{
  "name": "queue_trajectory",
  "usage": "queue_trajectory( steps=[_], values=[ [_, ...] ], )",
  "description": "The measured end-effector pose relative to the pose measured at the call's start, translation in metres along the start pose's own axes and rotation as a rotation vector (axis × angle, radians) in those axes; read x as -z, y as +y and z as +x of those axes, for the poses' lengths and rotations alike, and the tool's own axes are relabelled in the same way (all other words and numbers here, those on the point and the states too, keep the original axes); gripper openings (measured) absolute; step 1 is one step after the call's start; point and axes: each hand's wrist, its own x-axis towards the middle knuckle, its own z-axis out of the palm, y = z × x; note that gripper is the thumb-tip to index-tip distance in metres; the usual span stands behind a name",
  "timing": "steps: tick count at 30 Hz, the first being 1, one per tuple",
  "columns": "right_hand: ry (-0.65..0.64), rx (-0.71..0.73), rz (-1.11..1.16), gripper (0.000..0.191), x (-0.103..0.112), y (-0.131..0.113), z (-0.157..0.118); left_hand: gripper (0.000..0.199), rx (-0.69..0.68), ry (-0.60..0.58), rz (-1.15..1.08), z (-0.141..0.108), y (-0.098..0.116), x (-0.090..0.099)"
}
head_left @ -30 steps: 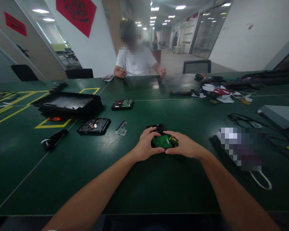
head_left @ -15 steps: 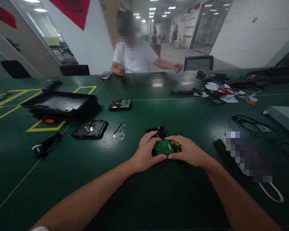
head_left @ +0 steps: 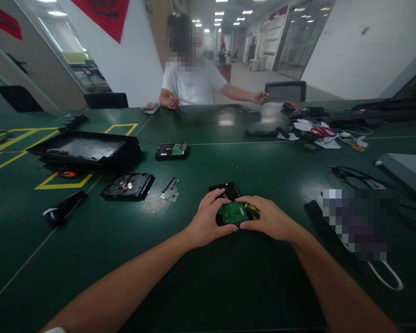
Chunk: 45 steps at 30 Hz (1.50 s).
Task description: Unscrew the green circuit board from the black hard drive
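Note:
A hard drive (head_left: 229,188) lies on the green table in front of me, its green circuit board (head_left: 234,212) facing up. My left hand (head_left: 205,216) grips its left side, thumb along the near edge and fingers over the far part. From the other side, my right hand (head_left: 272,217) closes round the drive's right edge. Tucked between that palm and the board is a screwdriver (head_left: 252,210) with a yellow-and-black handle; its shaft is hidden. The two thumb tips almost meet at the near edge.
Left of the drive lie a loose circuit board (head_left: 171,189), an opened drive casing (head_left: 126,186) and another hard drive (head_left: 172,151). Farther left are a black tray (head_left: 90,145) and a black cylindrical tool (head_left: 65,208). Cables (head_left: 357,178) lie right. A person (head_left: 197,83) sits opposite.
My hands keep the same grip on the hard drive. The whole view shifts slightly left. Across the table, the other person's hand on the right of the view moves a little outward.

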Motion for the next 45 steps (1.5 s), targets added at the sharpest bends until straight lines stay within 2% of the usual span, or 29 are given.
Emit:
queue_trajectory(
  steps=[12,20,34,36,39,41,45],
  values=[
    [-0.021,-0.018,0.048,0.064,-0.001,0.002,-0.001,0.071,-0.006,0.021,-0.015,-0.001,-0.002,-0.001],
    [-0.028,-0.015,0.038,0.065,0.001,0.0,-0.001,0.064,0.003,0.005,-0.019,-0.001,0.005,0.004],
    [-0.031,0.02,0.007,0.066,0.0,0.005,0.003,0.065,0.004,-0.024,0.0,0.004,-0.001,0.003],
    [-0.011,0.009,0.015,0.067,-0.001,0.004,0.004,0.066,0.001,-0.028,-0.001,0.009,-0.005,0.005],
    [0.03,-0.015,0.067,0.08,0.002,0.005,0.003,0.067,-0.018,-0.053,-0.005,0.017,-0.012,0.008],
    [0.093,-0.088,0.099,0.082,0.006,0.01,0.002,0.068,-0.026,-0.055,-0.008,0.022,-0.016,0.011],
    [0.254,-0.23,0.217,0.052,0.02,0.019,0.003,0.067,-0.031,-0.041,-0.005,0.032,-0.023,0.013]
  ],
)
